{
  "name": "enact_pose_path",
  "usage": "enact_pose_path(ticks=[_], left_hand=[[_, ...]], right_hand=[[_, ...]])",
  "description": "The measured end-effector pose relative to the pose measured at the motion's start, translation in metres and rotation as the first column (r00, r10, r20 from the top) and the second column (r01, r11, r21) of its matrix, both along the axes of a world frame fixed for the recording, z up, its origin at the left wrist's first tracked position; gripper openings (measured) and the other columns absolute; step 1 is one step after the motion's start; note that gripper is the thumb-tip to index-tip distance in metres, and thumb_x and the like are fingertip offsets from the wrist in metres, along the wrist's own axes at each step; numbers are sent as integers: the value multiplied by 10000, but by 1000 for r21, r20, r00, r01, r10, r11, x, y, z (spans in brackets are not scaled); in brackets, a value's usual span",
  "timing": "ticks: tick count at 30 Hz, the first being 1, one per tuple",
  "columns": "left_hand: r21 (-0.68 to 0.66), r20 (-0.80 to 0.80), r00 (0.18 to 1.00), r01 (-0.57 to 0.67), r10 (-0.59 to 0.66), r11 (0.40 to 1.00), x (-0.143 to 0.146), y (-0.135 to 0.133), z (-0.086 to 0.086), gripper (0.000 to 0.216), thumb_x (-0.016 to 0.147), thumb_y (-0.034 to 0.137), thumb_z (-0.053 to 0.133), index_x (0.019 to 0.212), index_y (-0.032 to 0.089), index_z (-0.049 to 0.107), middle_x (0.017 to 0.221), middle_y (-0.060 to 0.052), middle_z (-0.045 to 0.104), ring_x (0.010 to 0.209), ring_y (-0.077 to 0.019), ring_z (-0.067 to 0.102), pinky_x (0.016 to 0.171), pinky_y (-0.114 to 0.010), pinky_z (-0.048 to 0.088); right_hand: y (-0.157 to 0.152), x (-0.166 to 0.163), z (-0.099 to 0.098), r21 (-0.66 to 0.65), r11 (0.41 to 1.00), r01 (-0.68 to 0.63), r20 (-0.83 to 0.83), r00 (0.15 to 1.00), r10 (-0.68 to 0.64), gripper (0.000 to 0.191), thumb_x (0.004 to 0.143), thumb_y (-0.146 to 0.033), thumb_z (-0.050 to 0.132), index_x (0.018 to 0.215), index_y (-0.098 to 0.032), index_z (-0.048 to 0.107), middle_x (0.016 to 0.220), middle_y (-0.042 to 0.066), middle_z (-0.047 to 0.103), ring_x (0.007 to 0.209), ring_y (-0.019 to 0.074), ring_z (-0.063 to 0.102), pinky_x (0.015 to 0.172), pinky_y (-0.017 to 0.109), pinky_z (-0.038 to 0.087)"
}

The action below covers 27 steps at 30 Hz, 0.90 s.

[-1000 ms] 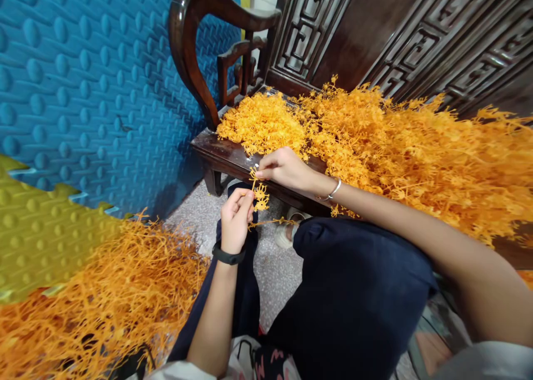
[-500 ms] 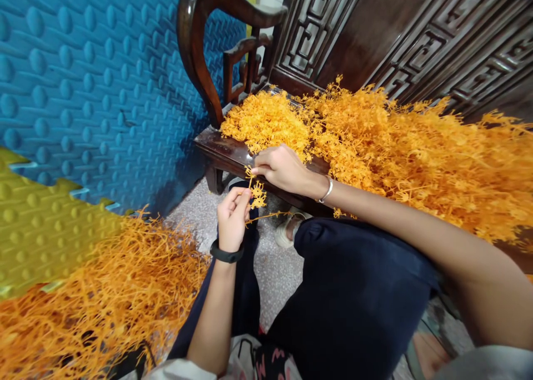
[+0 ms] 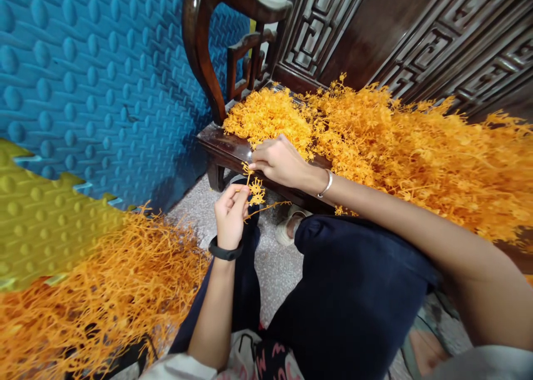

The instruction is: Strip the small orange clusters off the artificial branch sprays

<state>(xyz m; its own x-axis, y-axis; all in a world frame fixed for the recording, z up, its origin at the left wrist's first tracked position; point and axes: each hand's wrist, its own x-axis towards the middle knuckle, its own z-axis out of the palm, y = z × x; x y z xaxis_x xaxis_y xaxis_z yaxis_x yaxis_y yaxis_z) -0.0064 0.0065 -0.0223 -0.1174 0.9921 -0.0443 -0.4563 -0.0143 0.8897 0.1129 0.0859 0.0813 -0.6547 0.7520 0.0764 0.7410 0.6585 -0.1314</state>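
Note:
My left hand, with a black band at the wrist, pinches a thin orange plastic stem that carries small spidery flower pieces. Just above it, my right hand has thumb and fingers closed at the upper tip of the same stem, by a small flower piece. Whether a piece sits between those fingertips is hard to make out. Behind my right hand, a heap of loose yellow-orange flower pieces lies on the dark wooden bench.
A large pile of orange flowered sprays covers the bench to the right. Bare orange stems are heaped at lower left. Blue foam matting stands at the left, with yellow matting below. The carved armrest rises behind the heap.
Both hands stay at the stem, almost in place. The right fingers have shifted slightly at its tip, and the view has moved a little.

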Motion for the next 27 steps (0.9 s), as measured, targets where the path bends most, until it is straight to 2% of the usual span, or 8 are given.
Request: enact_pose_path(ticks=[2, 4, 7, 9, 13, 16, 21, 27], left_hand=[[-10, 8, 1000, 3, -3, 1000, -1, -3, 0, 144, 730, 306, 619, 698, 170, 585, 457, 74, 338, 367, -28, 236, 368, -177, 163], [-20, -7, 1000, 10, -10, 1000, -2, -5, 0, 146, 726, 306, 623, 694, 168, 588, 460, 71, 351, 373, -31, 254, 369, -177, 171], [-17, -58, 998, 32, -33, 999, -4, -8, 2, 148, 727, 313, 618, 694, 170, 592, 465, 67, 360, 381, -36, 267, 372, -178, 180], [-6, -87, 995, 50, -50, 999, -4, -8, 3, 147, 733, 315, 611, 696, 174, 592, 460, 70, 336, 383, -39, 261, 374, -179, 178], [5, -89, 993, 80, -79, 997, -2, -9, 5, 158, 741, 329, 604, 702, 177, 584, 467, 70, 319, 383, -41, 246, 374, -183, 170], [6, -83, 993, 84, -83, 996, 3, -10, 6, 158, 748, 338, 598, 722, 183, 584, 471, 69, 325, 384, -43, 250, 376, -185, 169], [9, -114, 993, 37, -36, 999, 11, -8, 6, 143, 755, 321, 596, 730, 179, 599, 493, 60, 355, 415, -44, 279, 401, -182, 189], [3, -54, 999, 3, -3, 1000, 10, -3, 4, 126, 744, 306, 608, 721, 183, 613, 470, 68, 326, 400, -42, 249, 396, -184, 169]], right_hand=[[3, 5, 3, -149, 984, -98, -94, 992, 85, 193, 812, -238, 539, 679, -125, 621, 715, 31, 546, 712, 111, 456, 666, 259, 275], [3, 9, 6, -326, 929, -173, -214, 971, 106, 154, 807, -253, 553, 775, -129, 639, 771, 27, 575, 724, 97, 476, 682, 238, 319], [-3, 11, 8, -540, 820, -189, -307, 952, 17, 206, 795, -305, 567, 865, -117, 617, 770, 19, 585, 696, 82, 486, 650, 218, 351], [-7, 9, 9, -598, 782, -174, -321, 947, -35, 217, 759, -318, 606, 809, -108, 596, 693, -1, 559, 647, 73, 474, 610, 209, 347], [-9, 8, 7, -587, 795, -154, -368, 925, -92, 196, 713, -272, 638, 637, -115, 549, 595, -26, 512, 582, 60, 430, 576, 209, 321], [-6, 12, 1, -549, 829, -107, -407, 900, -153, 209, 713, -267, 624, 583, -117, 557, 557, -30, 501, 564, 60, 420, 576, 212, 312], [-2, 12, -12, -385, 921, 63, -365, 906, -215, 214, 686, -247, 639, 530, -116, 572, 518, -31, 489, 556, 62, 423, 583, 220, 288], [-6, 3, -15, -221, 957, 188, -320, 913, -253, 205, 701, -243, 641, 549, -117, 591, 556, -20, 517, 554, 61, 416, 571, 221, 262]])
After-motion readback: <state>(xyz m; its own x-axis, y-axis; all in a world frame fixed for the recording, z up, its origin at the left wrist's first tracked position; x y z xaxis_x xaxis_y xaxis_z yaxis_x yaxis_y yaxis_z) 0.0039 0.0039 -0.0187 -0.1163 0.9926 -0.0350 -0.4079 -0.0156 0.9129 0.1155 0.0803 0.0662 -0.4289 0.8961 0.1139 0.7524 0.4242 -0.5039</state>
